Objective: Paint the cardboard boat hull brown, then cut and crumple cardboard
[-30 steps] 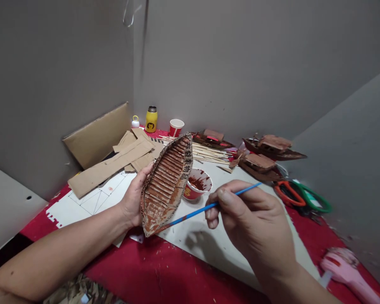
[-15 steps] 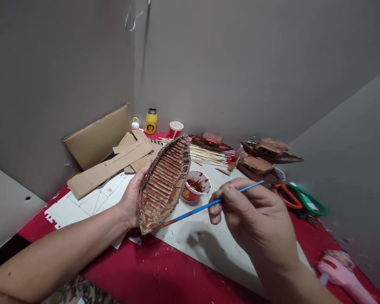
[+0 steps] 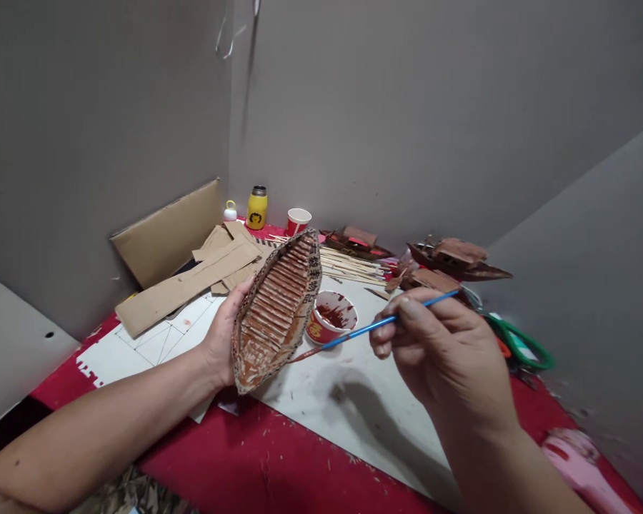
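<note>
My left hand [image 3: 223, 335] grips a cardboard model boat [image 3: 273, 307] by its left side, holding it tilted with its inside facing me. Brown paint covers much of the ribbed inside; the right outer wall is bare cardboard with printed characters. In my right hand [image 3: 434, 343] a thin blue paintbrush [image 3: 372, 325] is pinched between thumb and fingers. Its brown-stained tip lies at the boat's lower right edge; whether it touches cannot be told. Just behind the brush stands a paper cup [image 3: 326, 333] with brown paint inside and streaks on its wall.
Cardboard strips [image 3: 193, 278] and a cardboard sheet [image 3: 166, 232] lie left. A yellow bottle [image 3: 256, 208], a second paper cup [image 3: 298, 220] and thin sticks [image 3: 354, 265] are behind. Brown model boats [image 3: 458, 258], green-handled scissors [image 3: 522, 343] and a pink glue gun [image 3: 581, 464] are right.
My right hand has moved right and slightly up with the paintbrush, its tip sliding up along the boat's right edge. The boat stays nearly still in my left hand.
</note>
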Motion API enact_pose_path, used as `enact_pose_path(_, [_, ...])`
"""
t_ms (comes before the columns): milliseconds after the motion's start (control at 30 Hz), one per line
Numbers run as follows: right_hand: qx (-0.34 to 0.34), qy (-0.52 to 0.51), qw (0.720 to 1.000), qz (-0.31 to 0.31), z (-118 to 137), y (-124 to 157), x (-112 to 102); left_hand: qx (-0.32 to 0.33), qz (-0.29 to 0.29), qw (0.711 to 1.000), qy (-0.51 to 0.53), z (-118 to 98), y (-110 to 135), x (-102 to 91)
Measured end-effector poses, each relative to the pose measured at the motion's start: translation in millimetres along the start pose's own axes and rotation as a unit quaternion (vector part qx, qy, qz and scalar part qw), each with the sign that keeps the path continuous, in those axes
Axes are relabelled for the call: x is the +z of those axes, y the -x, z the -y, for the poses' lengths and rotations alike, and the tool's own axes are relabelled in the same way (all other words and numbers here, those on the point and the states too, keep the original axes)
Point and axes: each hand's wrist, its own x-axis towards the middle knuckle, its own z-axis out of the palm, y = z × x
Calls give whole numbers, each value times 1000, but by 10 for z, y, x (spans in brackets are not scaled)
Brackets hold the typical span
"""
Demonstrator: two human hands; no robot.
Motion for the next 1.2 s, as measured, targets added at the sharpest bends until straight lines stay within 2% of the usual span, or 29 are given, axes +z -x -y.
enact_pose_path(167, [-3,5,999,42,55,58,77,-40,39,998,0,-12,-15,-71])
enact_pose_path(300, [7,6,997,71,56,60,106,-21,36,999,1,-19,-32,-112])
enact_pose_path(400, [10,19,997,69,54,30,69,-26,36,999,6,-19,-28,-78])
enact_pose_path(567, [-13,44,998,38,75,-35,-14,26,24,999,22,-10,-18,28])
enact_pose_path(667, [-16,44,999,27,100,-25,-9,16,21,999,18,-9,-35,8])
enact_pose_path(800, [-5,19,997,73,82,67,46,-3,30,999,10,-16,-67,-123])
enact_pose_path(900, [13,17,994,106,28,124,65,-12,10,1000,8,-23,-68,-176])
enact_pose_path(1067, [-3,29,994,105,-16,93,22,-12,-34,999,6,-20,-41,-80])
enact_pose_path(1200, [-19,48,995,83,16,4,-24,4,-25,1000,16,-16,-29,-9])
